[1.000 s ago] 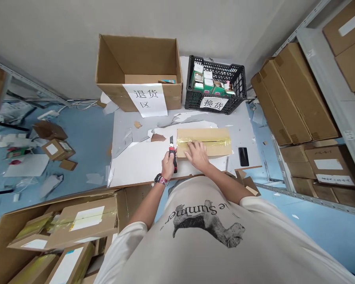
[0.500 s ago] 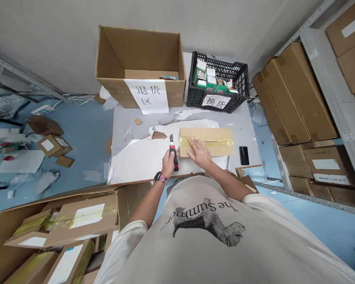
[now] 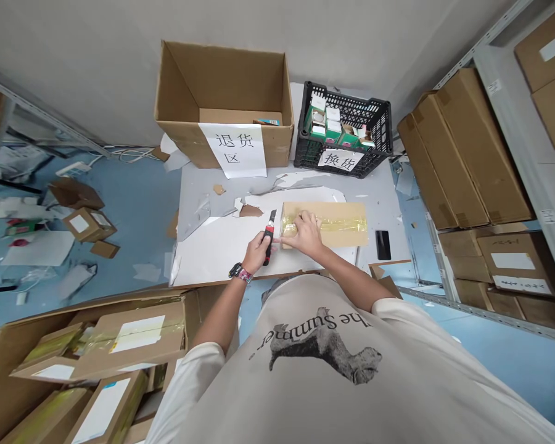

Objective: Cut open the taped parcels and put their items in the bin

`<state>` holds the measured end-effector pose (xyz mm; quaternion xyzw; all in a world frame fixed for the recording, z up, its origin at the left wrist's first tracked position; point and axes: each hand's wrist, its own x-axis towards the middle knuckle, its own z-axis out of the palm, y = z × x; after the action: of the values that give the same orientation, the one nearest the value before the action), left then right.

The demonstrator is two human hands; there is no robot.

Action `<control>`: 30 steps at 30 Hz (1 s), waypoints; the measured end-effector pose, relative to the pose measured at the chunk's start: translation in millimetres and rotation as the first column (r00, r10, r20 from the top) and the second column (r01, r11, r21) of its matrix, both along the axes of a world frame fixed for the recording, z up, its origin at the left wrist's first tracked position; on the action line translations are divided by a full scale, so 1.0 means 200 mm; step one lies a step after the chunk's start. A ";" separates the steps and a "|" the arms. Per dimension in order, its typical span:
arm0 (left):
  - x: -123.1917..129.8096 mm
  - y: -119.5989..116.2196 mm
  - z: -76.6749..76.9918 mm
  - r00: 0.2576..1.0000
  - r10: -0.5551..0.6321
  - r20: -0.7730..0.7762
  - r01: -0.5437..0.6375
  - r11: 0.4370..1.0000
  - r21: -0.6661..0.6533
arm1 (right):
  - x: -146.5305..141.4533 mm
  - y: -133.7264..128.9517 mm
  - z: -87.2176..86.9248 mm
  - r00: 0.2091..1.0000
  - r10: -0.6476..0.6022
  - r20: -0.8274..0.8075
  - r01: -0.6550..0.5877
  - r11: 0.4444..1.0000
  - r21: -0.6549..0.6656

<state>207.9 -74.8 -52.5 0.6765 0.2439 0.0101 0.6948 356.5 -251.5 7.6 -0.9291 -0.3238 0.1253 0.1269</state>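
Observation:
A red and black utility knife (image 3: 269,237) is gripped in my left hand (image 3: 257,250), its blade out and pointing away from me. The blade is just left of a cardboard box (image 3: 346,231), apart from it. The box lies on the table with yellowish clear tape along its top. My right hand (image 3: 308,234) rests on the left part of that box, fingers bent over the taped top and thumb stretched to its near left corner. The fingertips are partly hidden.
At the back stand a large open carton (image 3: 176,139) with a paper sign and a black crate (image 3: 382,132) holding small green-white boxes. A phone (image 3: 383,245) lies right of the box. Torn cardboard (image 3: 250,211) is on the table. A parcel-filled carton (image 3: 2,370) is at lower left; shelves (image 3: 513,111) are right.
My right hand has gone from lying flat on the box to bent fingers, shifting slightly left. My left hand with the knife has moved a little left, and the blade now tilts right.

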 end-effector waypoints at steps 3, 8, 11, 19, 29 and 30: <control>-0.04 0.13 0.02 0.997 -0.071 -0.018 0.071 0.997 0.024 | 0.04 -0.04 0.03 0.997 0.061 -0.050 -0.060 0.998 0.018; -0.04 0.25 0.11 0.975 -0.220 -0.024 0.221 0.968 0.119 | 0.05 -0.07 0.07 0.974 0.183 -0.132 -0.185 0.983 -0.007; 0.01 0.28 0.16 0.932 -0.355 -0.072 0.362 0.915 0.180 | 0.05 -0.05 0.10 0.965 0.186 -0.184 -0.203 0.976 -0.079; 0.08 0.38 0.20 0.846 -0.485 -0.221 0.526 0.827 0.197 | 0.11 -0.01 0.14 0.956 0.191 -0.221 -0.217 0.971 -0.100; 0.18 0.41 0.26 0.801 -0.553 -0.229 0.597 0.765 0.241 | 0.15 -0.02 0.18 0.956 0.202 -0.212 -0.229 0.966 -0.116; 0.14 0.42 0.24 0.799 -0.563 -0.210 0.598 0.783 0.174 | 0.16 -0.03 0.17 0.955 0.221 -0.199 -0.243 0.966 -0.092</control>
<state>235.5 9.7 -4.7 0.7936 0.0709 -0.2262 0.5603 388.2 -257.1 41.6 -0.8744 -0.4098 0.2445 0.0874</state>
